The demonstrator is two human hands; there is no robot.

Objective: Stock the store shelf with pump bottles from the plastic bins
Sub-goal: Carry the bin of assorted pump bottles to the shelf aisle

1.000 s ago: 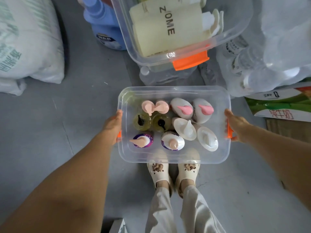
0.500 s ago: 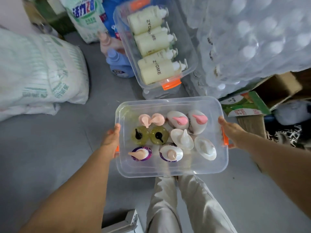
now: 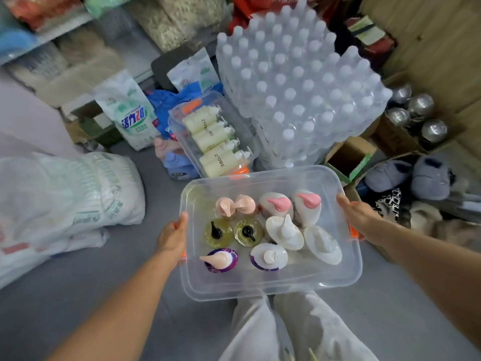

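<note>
A clear bin is held above the grey floor, the left hand gripping its left end and the right hand its right end by orange handles. Ten pump bottles stand upright inside, their pumps pink, black and white. Beyond it a second bin holds cream bottles lying flat, beside a wrapped stack of water bottles. White sacks lie at left.

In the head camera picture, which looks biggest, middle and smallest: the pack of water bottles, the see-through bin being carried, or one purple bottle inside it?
1. Pack of water bottles, though it sits farther away.
2. Carried clear bin, nearer the camera, so the gap is unsure.
3. Purple bottle, clearly smallest.
</note>
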